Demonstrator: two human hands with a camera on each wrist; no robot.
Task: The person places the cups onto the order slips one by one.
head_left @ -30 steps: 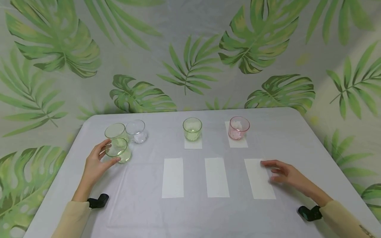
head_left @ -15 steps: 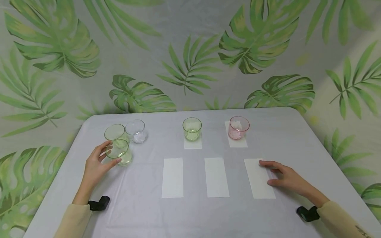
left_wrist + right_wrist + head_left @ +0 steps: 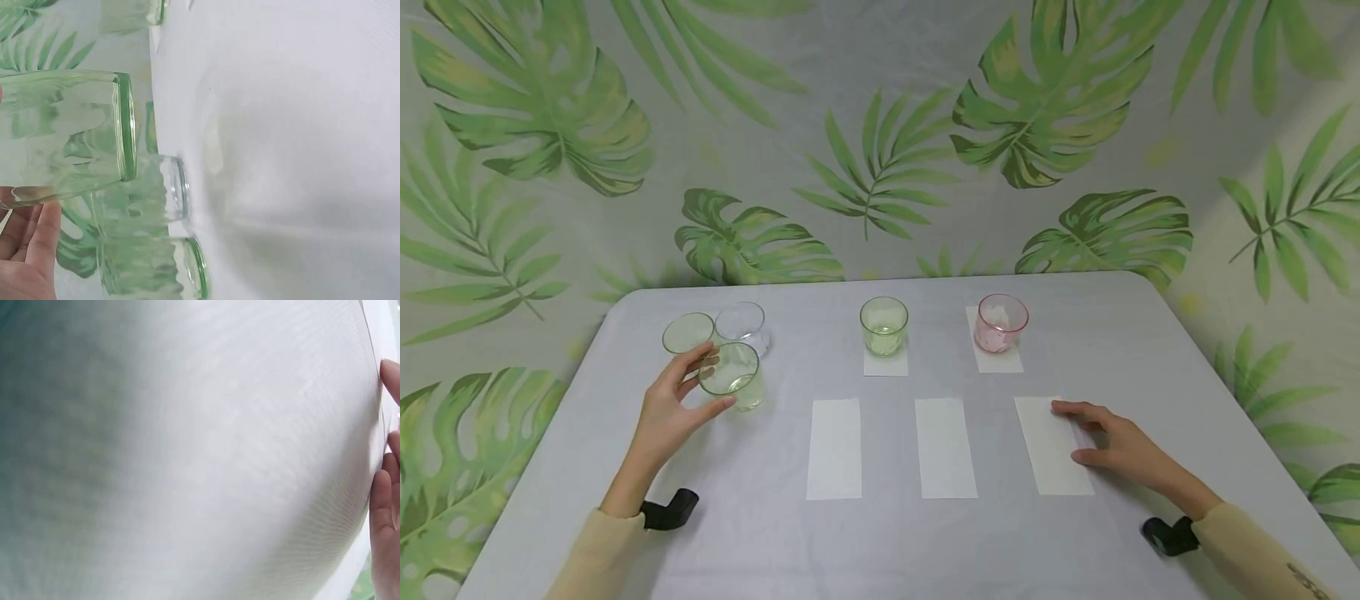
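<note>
My left hand (image 3: pixel 673 408) grips a clear green-tinted glass (image 3: pixel 730 371), thumb on the near side and fingers on the far side. In the left wrist view the base of that glass (image 3: pixel 125 128) is off the tabletop. Just behind it stand another green glass (image 3: pixel 685 333) and a colourless glass (image 3: pixel 740 321), both partly hidden. On the right, my right hand (image 3: pixel 1123 446) touches the right edge of a white paper card (image 3: pixel 1048 450) with index finger and thumb, fingers loosely bent. Only fingertips (image 3: pixel 381 487) of that hand show in the right wrist view.
At the back, a green glass (image 3: pixel 883 325) stands on one white card and a pink glass (image 3: pixel 1002 325) on another. Two more white cards, a left one (image 3: pixel 835 450) and a middle one (image 3: pixel 946 450), lie in the front row. A leaf-patterned cloth (image 3: pixel 880 142) hangs behind the table.
My left hand has lifted the green glass and carried it right, away from the other green glass. My right hand has shifted slightly left, and the card at it has slid a little away from me.
</note>
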